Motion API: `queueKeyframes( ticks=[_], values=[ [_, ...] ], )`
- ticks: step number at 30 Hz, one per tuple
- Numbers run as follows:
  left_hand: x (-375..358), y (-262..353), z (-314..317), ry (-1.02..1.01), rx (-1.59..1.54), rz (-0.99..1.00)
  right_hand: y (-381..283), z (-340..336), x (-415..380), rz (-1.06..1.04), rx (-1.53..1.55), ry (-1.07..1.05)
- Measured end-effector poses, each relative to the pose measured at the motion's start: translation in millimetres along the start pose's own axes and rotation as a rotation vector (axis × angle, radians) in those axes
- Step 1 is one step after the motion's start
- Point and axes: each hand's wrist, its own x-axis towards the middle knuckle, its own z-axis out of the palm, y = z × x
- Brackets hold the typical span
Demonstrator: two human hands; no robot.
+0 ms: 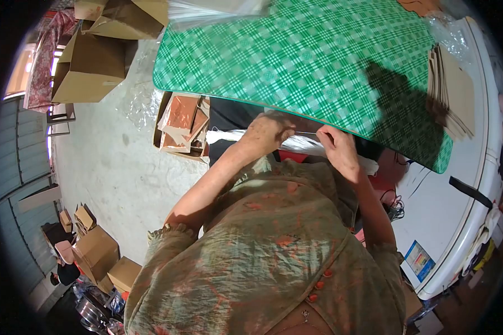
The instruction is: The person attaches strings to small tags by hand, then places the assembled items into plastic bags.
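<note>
Hands met at twelve o'clock: left hand (267, 133) and right hand (336, 146) both pinched a clear plastic bag (302, 143) (thin, slippery, limp), best gripped at its edge.

Both hands, left (268, 133) and right (338, 148), pinch clear plastic film (302, 144) beneath the green checked table (296, 61)

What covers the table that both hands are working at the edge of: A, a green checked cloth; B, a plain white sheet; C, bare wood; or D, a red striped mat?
A: a green checked cloth covers the tabletop, and the left hand and right hand grip clear plastic film just below its near edge.
</note>
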Motion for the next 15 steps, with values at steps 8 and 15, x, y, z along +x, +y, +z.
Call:
queueKeyframes(
  ticks=[8, 15],
  values=[
    [-5.9, 75.3, -37.9, 0.12, 0.104, 0.294, -65.2, -26.9, -19.3, -0.108, 0.201, 0.032],
    [14.0, 155.2, -98.1, 0.301, -0.164, 0.506, -124.7, -58.6, -12.7, -0.173, 0.637, 0.111]
  ],
)
